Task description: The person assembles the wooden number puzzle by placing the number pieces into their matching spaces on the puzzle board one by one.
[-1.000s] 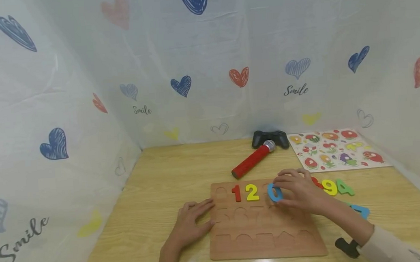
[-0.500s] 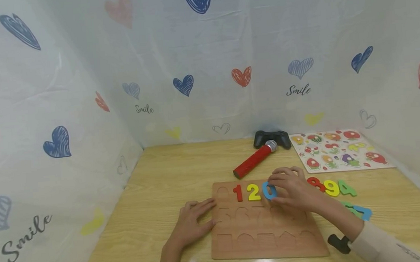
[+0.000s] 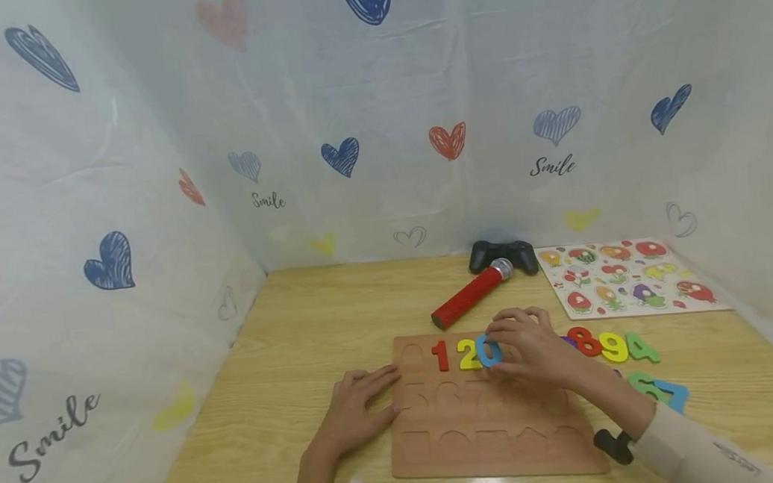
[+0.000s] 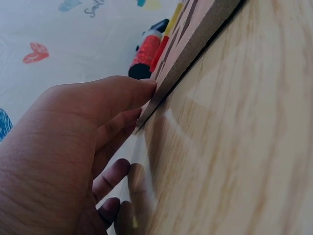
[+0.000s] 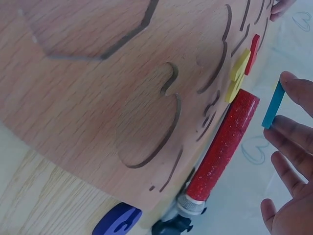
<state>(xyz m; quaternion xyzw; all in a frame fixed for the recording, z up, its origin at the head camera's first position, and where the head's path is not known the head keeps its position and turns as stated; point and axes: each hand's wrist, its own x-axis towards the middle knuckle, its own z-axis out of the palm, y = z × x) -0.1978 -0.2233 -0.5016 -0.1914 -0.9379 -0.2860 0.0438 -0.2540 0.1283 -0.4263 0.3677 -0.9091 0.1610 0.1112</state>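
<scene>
In the head view my right hand (image 3: pixel 532 349) pinches a blue number 0 (image 3: pixel 481 351) between thumb and fingers. It holds the piece above the top row of a wooden number puzzle board (image 3: pixel 436 462). The right wrist view shows the blue 0 (image 5: pixel 273 105) edge-on, apart from the board. A red number 1 (image 3: pixel 440 356) and a yellow number 2 (image 3: pixel 468 365) sit in that top row, the 2 partly covered by the 0. At the board's left edge rests my left hand (image 3: pixel 358 412); its thumb (image 4: pixel 132 93) touches the rim in the left wrist view.
Right of the board lie a red 8 (image 3: pixel 585 341), a yellow 9 (image 3: pixel 614 347), a green 4 (image 3: pixel 641 348), a blue 7 (image 3: pixel 675 395) and a purple number (image 5: pixel 115 220). Behind are a red microphone (image 3: pixel 467 299), black game controller (image 3: pixel 503 256) and fruit board (image 3: pixel 634 276).
My right hand has carried the blue 0 leftward across the top row, towards the yellow 2. The left hand stays at the board's edge.
</scene>
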